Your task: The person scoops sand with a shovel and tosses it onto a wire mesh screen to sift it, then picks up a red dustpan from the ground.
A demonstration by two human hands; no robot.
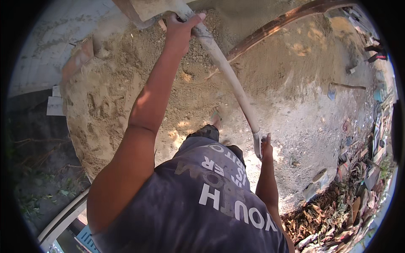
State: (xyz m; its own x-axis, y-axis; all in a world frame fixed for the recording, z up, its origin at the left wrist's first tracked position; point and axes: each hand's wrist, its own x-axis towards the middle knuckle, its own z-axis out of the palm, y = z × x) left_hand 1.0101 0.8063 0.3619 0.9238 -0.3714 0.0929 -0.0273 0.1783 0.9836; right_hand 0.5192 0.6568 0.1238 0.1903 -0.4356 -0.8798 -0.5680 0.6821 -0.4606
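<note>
Holding the shovel (pixel 230 76) in front of me, over sandy ground (pixel 122 88). Long axis runs diagonally across my view: blade (pixel 152 6) at upper left, pointing away from me, grip (pixel 257 145) at lower right, by my right side. Blade is cut off by the top edge, so can't tell its full tilt. Shaft looks slightly bowed in this wide view.

Left hand (pixel 179 31): arm stretched out, fingers wrapped round the shaft near the blade, thumb extended across it. Right hand (pixel 266 148): at the grip; fingers mostly hidden, one digit pointing up beside it. Can't tell whether the rest are closed or just resting.

Shaft crosses in front of the lower end of a curved timber (pixel 282 28). Off right, a long-handled tool (pixel 332 91) lies on the ground; dry leaves (pixel 318 217) at lower right.
</note>
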